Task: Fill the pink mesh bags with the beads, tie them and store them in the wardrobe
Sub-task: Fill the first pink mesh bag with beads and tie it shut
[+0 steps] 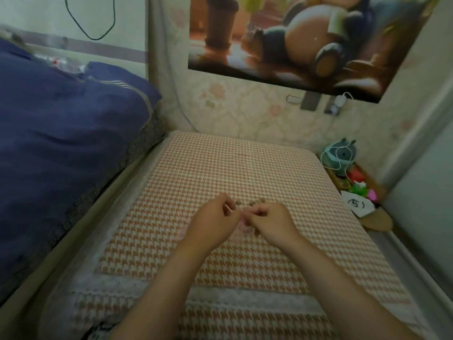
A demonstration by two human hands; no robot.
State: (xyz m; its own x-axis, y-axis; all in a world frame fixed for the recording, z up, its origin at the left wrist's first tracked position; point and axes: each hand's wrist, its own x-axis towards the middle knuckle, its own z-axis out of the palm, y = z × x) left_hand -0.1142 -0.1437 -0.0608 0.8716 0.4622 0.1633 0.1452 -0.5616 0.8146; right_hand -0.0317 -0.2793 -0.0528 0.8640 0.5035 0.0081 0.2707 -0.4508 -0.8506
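Both hands' (pixel 213 222) (pixel 272 223) grip pinched narrow on pink mesh bag (pixel 241 228), beads (pixel 256 202) just beyond.

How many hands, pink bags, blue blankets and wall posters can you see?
Hands: 2, the left hand and the right hand
Pink mesh bag: 1, mostly hidden between the hands
Blue blanket: 1
Poster: 1
Total: 5
The beads beyond the fingers are too blurred to count.

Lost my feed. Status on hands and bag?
Left hand and right hand pinching pink mesh bag together. Beads loose on houndstooth cushion. Nothing in the way.
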